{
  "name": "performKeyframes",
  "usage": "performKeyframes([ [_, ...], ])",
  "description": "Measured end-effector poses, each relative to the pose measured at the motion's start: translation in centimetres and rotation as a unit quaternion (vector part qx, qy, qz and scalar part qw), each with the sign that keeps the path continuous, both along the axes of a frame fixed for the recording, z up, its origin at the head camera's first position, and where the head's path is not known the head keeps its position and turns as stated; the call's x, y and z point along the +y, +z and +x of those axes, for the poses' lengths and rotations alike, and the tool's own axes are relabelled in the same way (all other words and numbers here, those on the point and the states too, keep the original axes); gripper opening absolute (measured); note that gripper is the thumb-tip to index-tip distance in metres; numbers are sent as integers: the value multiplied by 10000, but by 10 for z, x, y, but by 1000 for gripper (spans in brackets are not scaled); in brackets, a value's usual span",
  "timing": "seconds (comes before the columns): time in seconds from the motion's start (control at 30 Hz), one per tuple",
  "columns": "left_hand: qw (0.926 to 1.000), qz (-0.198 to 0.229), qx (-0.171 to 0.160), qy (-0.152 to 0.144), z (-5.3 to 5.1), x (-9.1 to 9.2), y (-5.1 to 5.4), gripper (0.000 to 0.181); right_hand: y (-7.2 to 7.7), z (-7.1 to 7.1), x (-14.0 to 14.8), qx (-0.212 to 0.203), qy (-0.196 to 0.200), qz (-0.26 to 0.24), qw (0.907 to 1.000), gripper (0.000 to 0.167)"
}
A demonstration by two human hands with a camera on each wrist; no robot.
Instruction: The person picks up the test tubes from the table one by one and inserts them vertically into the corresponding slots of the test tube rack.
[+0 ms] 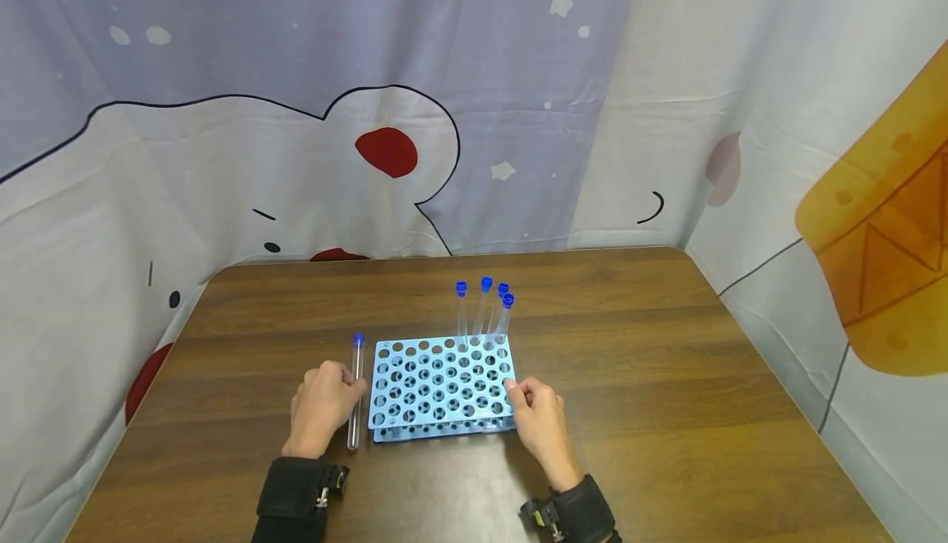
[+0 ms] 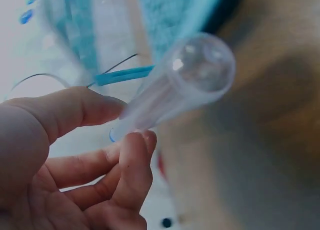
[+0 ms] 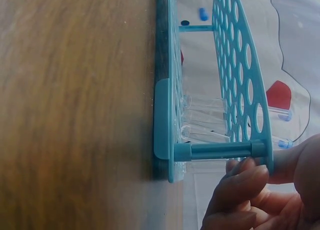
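Observation:
My left hand (image 1: 322,406) pinches a clear test tube (image 1: 355,395) with a blue cap between thumb and fingers, just left of the rack. In the left wrist view the rounded bottom of that test tube (image 2: 200,65) faces the camera. A light blue test tube rack (image 1: 440,382) with rows of round holes stands on the table. At its right edge my right hand (image 1: 543,428) grips the top plate; the right wrist view shows the thumb above and fingers (image 3: 240,185) beneath, beside the corner post. Several blue-capped test tubes (image 1: 485,308) stand in the rack's far right holes.
The brown wooden table (image 1: 652,378) extends around the rack on all sides. Behind it hangs a patterned curtain (image 1: 518,115), which also runs down the left and right sides. Black bands (image 1: 292,485) wrap both wrists.

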State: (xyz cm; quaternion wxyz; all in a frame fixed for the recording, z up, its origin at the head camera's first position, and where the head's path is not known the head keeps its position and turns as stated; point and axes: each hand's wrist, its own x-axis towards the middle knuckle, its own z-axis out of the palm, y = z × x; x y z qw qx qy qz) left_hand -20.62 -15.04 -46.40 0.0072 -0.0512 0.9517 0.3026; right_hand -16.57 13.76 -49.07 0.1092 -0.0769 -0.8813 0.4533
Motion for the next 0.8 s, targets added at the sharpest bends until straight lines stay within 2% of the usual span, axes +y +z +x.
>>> performKeyframes([
  [0.1,9994,56,330,81,2,-1,16,19,0,0,0,17,-7,29,10000,29],
  [0.2,9966,139,804,114,3,1,33,17,1,0,0,6,-14,42,10000,29],
  [0.3,9899,283,1392,43,1,8,47,22,1,0,0,-8,-6,76,10000,29],
  [0.4,9796,443,1953,-185,-3,19,56,30,1,0,0,-12,-5,106,9999,29],
  [0.53,9686,586,2369,-480,-8,33,63,35,1,0,-1,-13,6,138,9999,30],
  [0.7,9607,669,2577,-784,-14,47,64,30,1,0,-1,17,22,141,9999,31],
  [0.8,9589,725,2581,-926,-17,53,64,28,1,0,-1,31,29,131,9999,30],
])
